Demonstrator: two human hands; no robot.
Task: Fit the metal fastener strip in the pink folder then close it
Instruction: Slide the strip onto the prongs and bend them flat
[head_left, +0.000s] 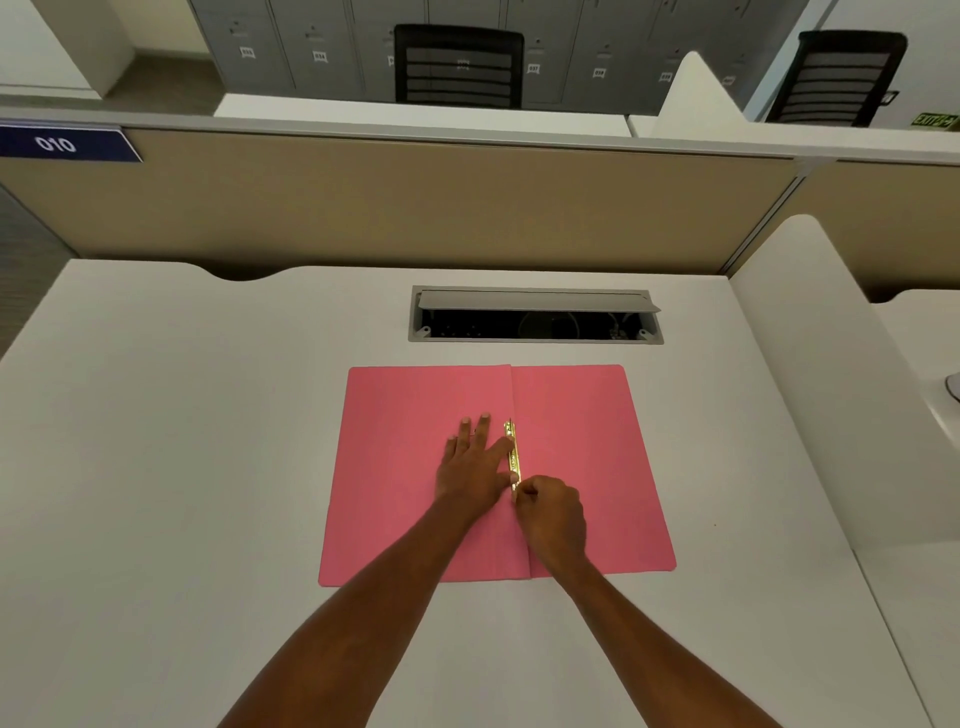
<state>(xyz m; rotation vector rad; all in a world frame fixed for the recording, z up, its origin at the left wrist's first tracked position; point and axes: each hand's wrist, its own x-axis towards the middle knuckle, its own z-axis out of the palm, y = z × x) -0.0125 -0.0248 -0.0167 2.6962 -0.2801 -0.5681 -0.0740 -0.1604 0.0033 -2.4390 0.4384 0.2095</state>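
The pink folder (587, 457) lies open and flat on the white desk (182, 441). A gold metal fastener strip (511, 449) runs along the folder's centre fold. My left hand (475, 465) rests flat on the left flap with fingers spread, its thumb and forefinger against the strip's left side. My right hand (553, 514) is curled, its fingertips pinching the near end of the strip. The strip's near end is hidden under those fingers.
An open cable hatch (535, 317) is set into the desk just beyond the folder. A beige partition (415, 208) stands behind the desk, and a white divider (810, 364) rises on the right. Black chairs (460, 65) stand farther back.
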